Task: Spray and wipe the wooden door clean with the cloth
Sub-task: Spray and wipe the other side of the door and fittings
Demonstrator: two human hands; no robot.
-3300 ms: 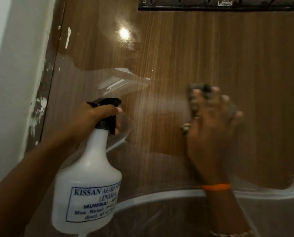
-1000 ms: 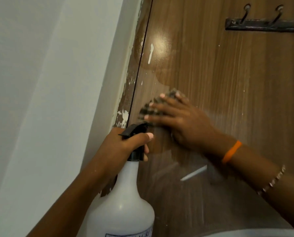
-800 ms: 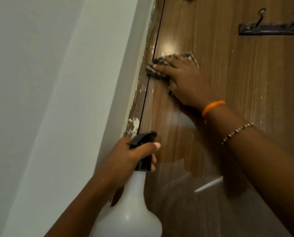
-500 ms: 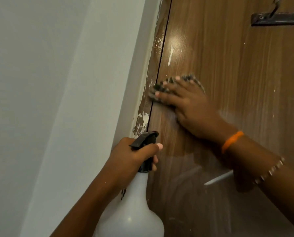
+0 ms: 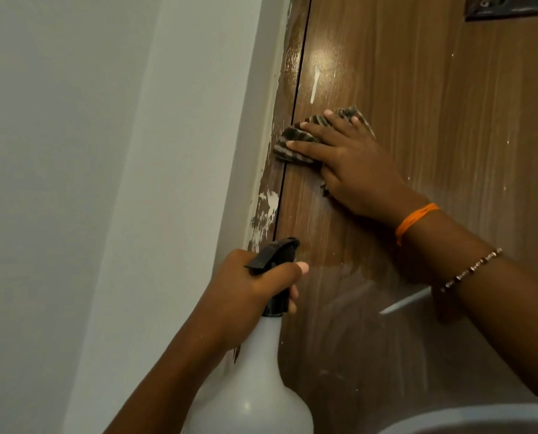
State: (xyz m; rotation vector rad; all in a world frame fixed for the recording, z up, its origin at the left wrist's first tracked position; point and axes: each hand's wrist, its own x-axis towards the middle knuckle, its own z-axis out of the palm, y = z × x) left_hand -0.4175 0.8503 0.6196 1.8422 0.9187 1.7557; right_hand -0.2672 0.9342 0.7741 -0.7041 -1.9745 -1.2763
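Observation:
The brown wooden door (image 5: 449, 126) fills the right side of the view. My right hand (image 5: 352, 164) presses a dark striped cloth (image 5: 292, 145) flat against the door at its left edge, fingers straight and spread. Most of the cloth is hidden under the palm. Lower down, my left hand (image 5: 248, 283) grips the black trigger head of a white spray bottle (image 5: 255, 386), index finger laid over the trigger, nozzle close to the door.
A chipped, paint-flecked door frame (image 5: 274, 170) runs along the door's left edge, with a plain white wall (image 5: 89, 183) beyond it. A dark hook rail (image 5: 512, 7) is fixed at the top right. A white paint streak (image 5: 315, 89) marks the door above the cloth.
My right hand has slid the cloth up and down along the door's left edge and now sits slightly lower than half a second ago. The left hand keeps holding the bottle in place.

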